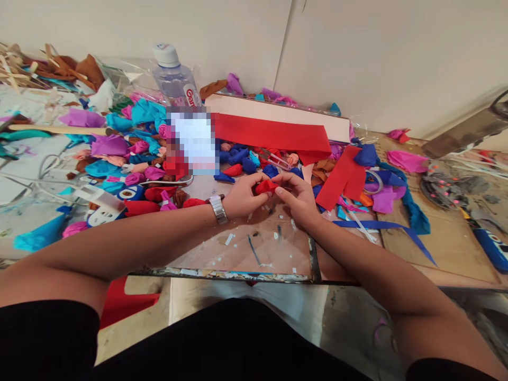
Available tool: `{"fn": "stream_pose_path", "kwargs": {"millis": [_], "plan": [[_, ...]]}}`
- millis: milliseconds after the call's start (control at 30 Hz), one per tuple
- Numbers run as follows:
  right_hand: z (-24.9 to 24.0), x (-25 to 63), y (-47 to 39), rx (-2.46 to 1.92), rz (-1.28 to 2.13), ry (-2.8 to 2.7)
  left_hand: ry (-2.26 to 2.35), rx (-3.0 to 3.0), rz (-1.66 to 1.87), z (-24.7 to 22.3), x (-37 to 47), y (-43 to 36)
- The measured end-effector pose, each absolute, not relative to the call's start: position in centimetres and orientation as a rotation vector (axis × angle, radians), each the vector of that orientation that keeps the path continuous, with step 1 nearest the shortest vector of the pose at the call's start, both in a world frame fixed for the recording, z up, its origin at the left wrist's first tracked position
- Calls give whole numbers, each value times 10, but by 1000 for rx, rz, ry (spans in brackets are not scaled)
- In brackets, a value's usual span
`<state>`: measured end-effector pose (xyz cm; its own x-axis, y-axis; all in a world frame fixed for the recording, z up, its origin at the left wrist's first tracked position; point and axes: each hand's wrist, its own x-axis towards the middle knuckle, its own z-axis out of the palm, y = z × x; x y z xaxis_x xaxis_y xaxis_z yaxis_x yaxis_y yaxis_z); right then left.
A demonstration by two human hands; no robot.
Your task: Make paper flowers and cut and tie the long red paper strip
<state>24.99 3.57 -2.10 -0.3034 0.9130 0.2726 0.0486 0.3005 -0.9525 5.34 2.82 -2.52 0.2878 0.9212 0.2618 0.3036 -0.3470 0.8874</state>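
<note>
Between my two hands, just above the table's near part, is a small folded piece of red crepe paper [265,187]. My left hand [246,197], with a metal watch on its wrist, pinches the paper's left side between thumb and fingers. From the right, my right hand [298,198] grips the other side with thumb and forefinger. Behind the hands lie small scissors [278,160] among crumpled blue and red paper pieces. A cut red strip [342,180] is beside my right hand, and a longer red strip [273,135] stretches behind.
A clear bottle [174,79] with a white cap stands at the back left. Heaps of coloured crepe paper [109,144] cover the left side. A blue ribbon [391,226] trails toward the right front. The pale wall [357,58] closes off the back.
</note>
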Motion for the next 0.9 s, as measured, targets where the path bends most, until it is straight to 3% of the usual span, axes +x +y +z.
{"fn": "stream_pose_path", "kwargs": {"millis": [900], "plan": [[-21, 250, 35, -878, 754, -1783, 944, 1723, 992, -24, 53, 26]]}}
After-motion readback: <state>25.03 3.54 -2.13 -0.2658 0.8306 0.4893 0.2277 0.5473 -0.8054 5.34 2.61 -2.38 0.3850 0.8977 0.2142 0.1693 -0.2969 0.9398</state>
